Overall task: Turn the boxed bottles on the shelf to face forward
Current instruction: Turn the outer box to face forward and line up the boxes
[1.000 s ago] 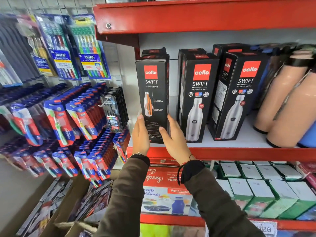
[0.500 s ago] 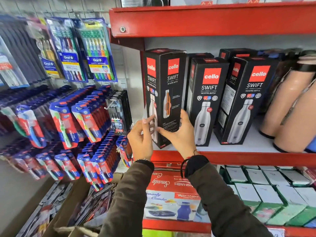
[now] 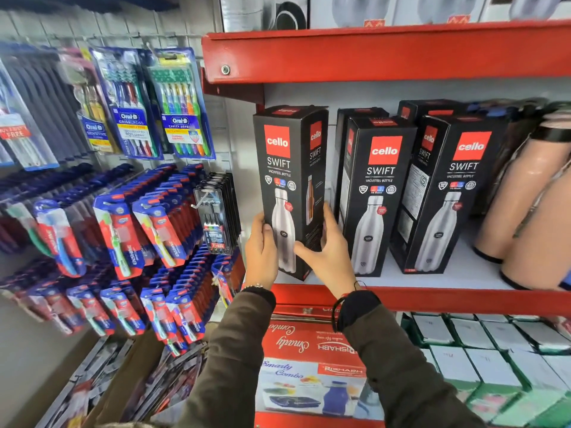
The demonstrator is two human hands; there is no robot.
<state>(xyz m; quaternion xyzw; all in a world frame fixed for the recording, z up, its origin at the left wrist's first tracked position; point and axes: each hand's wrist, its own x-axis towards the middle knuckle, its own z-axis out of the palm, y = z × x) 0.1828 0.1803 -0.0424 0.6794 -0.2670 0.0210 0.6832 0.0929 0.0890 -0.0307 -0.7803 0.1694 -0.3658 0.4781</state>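
Leftmost box (image 3: pixel 289 186) now shows its silver-bottle front to me; half a second ago it stood corner-on, side panel leading. It stands at the left end of the shelf (image 3: pixel 432 299). My left hand (image 3: pixel 261 247) and right hand (image 3: pixel 329 256) each keep a closed grip on its lower edges. Two neighbouring boxes (image 3: pixel 375 193) already face forward; this one looks nearly squared.

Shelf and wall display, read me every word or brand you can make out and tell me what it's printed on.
"cello", "SWIFT", "VACUSTEEL BOTTLE": held box
Same wording: middle box and right box
"Oral-B CRISSCROSS": toothbrush pack
"Oral-B CAVITY DEFENSE": green toothbrush pack
"Oral-B SENSITIVE": left pack
"FREE": red tag
"Smarty Combo", "RISHABH": red carton
Badges and small print on the boxes: too small to read.
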